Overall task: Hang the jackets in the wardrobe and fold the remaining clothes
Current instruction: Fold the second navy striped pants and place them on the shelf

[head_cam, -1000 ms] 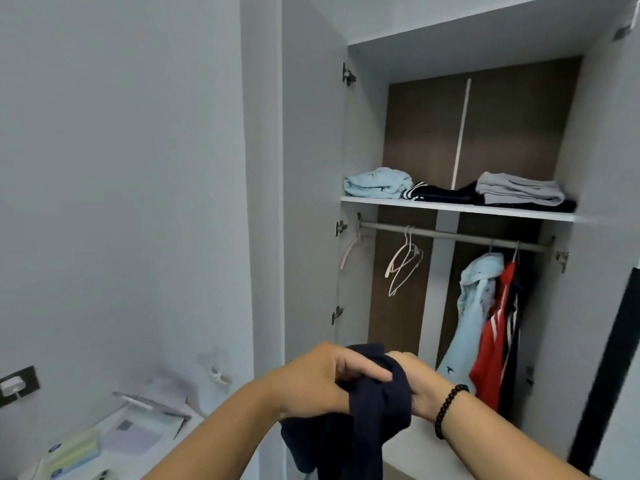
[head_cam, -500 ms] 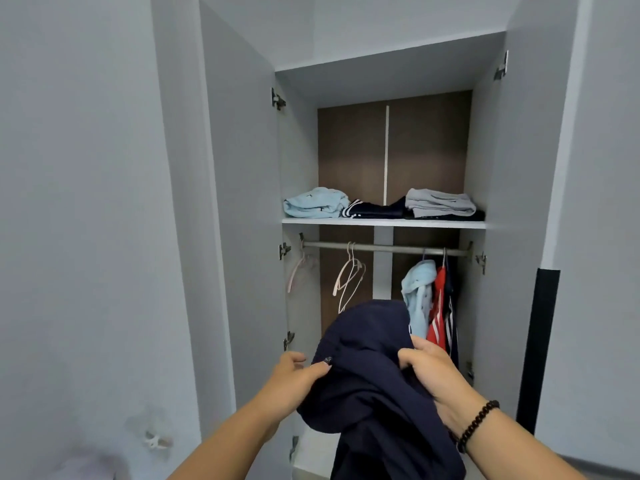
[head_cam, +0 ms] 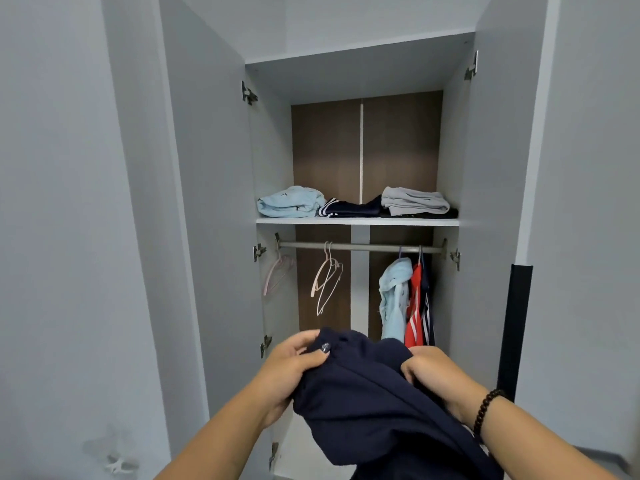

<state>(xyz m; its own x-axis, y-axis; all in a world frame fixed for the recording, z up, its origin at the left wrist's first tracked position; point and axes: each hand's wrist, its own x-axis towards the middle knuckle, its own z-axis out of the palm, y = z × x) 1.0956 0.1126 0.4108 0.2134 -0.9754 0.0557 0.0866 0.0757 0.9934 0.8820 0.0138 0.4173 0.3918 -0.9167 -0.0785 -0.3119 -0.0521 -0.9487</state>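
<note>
Both hands clutch one navy garment (head_cam: 374, 403) at lower centre: the left hand (head_cam: 287, 372) pinches its edge between thumb and curled fingers, and the right hand (head_cam: 436, 379) bunches the cloth in closed fingers. Behind, the open wardrobe (head_cam: 491, 202) holds three hung jackets (head_cam: 408, 303), about three empty hangers (head_cam: 325, 282) and three folded piles (head_cam: 356, 204) on one shelf (head_cam: 356, 221).

Your left hand (head_cam: 290, 370) and right hand (head_cam: 437, 377) grip navy garment (head_cam: 367, 403): matt, soft cloth, small glossy button (head_cam: 325, 347) by your left thumb. Above grip: rail (head_cam: 360, 247) dull brushed metal; empty hangers (head_cam: 326, 277) smooth, pale, look plastic. Wardrobe back panel (head_cam: 325, 147) wood-grain brown, matt. Doors (head_cam: 207, 188) smooth grey laminate. Shelf (head_cam: 356, 221) smooth white; folded clothes (head_cam: 289, 201) on it soft cloth.
</note>
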